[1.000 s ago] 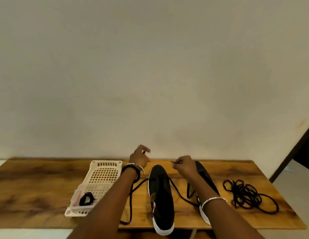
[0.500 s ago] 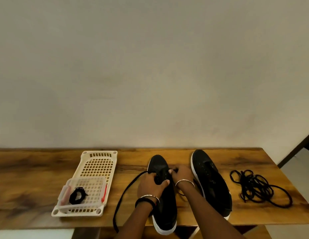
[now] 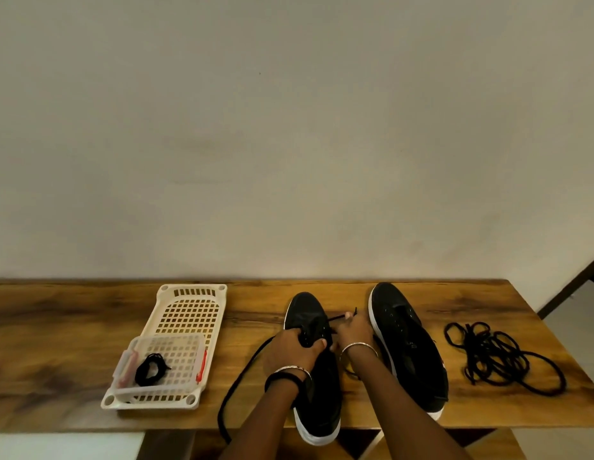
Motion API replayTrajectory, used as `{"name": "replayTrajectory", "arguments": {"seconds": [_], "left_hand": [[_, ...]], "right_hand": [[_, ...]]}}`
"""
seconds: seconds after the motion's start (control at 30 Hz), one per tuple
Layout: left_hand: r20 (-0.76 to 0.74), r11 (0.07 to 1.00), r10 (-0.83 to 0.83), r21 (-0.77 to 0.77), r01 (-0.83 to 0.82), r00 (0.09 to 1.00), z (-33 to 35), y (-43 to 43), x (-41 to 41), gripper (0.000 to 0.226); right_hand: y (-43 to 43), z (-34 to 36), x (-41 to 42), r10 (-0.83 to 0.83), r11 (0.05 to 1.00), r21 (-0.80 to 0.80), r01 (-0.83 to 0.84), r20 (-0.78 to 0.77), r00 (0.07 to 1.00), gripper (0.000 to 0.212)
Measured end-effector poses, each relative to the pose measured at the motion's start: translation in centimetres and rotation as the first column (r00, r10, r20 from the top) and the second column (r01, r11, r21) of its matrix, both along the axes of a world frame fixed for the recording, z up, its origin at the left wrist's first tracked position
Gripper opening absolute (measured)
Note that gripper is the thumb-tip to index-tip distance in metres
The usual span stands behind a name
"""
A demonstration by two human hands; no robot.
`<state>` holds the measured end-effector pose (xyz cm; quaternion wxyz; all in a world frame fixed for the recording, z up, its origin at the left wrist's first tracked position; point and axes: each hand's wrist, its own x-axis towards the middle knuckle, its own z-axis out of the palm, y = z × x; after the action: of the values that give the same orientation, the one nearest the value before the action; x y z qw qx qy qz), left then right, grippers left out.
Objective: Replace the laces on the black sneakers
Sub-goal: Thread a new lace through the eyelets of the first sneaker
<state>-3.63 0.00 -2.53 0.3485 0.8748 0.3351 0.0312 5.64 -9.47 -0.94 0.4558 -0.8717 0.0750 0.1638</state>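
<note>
L hand [image 3: 294, 351] is wrapped round the shoe [image 3: 317, 393], mid-table, toe pointing away. R hand [image 3: 355, 332] pinches the lace [image 3: 246, 370] tip just above the eyelets. Imo: pin the shoe firmly, feed the tip straight thru the next eyelet, then draw slack evenly w/o twisting.

A single wide-angle head camera stood at the near edge of the table [image 3: 63, 330], facing across it and tilted slightly down. The wall [image 3: 289, 127] behind the table filled the upper frame; the left hand [image 3: 290, 351] and right hand [image 3: 355, 332] lay close, above the table's middle.
</note>
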Motion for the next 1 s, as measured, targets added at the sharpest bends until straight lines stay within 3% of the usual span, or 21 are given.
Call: {"name": "replayTrajectory", "arguments": {"seconds": [0.1, 0.2, 0.33, 0.4, 0.6, 0.73, 0.83, 1.0], "left_hand": [[-0.013, 1.0, -0.002, -0.007, 0.002, 1.0, -0.3, 0.1, 0.1, 0.04], [-0.018, 0.998, -0.027, -0.057, 0.026, 0.999, 0.0, 0.3, -0.1, 0.037], [0.032, 0.996, -0.062, -0.057, 0.064, 0.998, 2.2, 2.2, 0.2, 0.034], [0.115, 0.995, -0.042, -0.084, 0.052, 0.992, 4.6, 3.7, 0.5, 0.028], [0.425, 0.971, -0.017, -0.21, 0.117, 0.905, 17.0, 5.6, 1.0, 0.031], [0.579, 0.935, -0.027, -0.273, 0.225, 0.815, 26.3, 6.1, 1.2, 0.006], [0.664, 0.9, -0.031, -0.306, 0.31, 0.747, 32.9, 5.4, 1.1, 0.004], [0.779, 0.853, 0.111, -0.393, 0.343, 0.617, 41.8, 2.7, 0.7, 0.017]], "right_hand": [[-0.5, 0.4, -0.1, -0.014, 0.999, 0.046, 0.017, -0.057, 0.998, 0.011], [-1.2, 0.9, 0.2, 0.09, 0.996, 0.0, -0.09, -0.09, 0.992, 0.025], [-1.8, 2.4, 1.5, 0.12, 0.982, -0.143, -0.121, -0.019, 0.993, 0.044], [-1.7, 4.9, 2.1, 0.139, 0.981, -0.14, -0.133, 0.03, 0.99, 0.042], [-2.1, 18.6, 2.1, 0.111, 0.96, 0.207, -0.191, 0.343, 0.933, 0.033], [-2.9, 29.1, 1.5, 0.087, 0.905, 0.322, -0.279, 0.501, 0.861, 0.034], [-3.6, 36.1, 0.2, 0.135, 0.841, 0.368, -0.398, 0.568, 0.812, 0.03], [-4.0, 43.8, -2.4, 0.106, 0.737, 0.491, -0.464, 0.595, 0.797, 0.017]]}}
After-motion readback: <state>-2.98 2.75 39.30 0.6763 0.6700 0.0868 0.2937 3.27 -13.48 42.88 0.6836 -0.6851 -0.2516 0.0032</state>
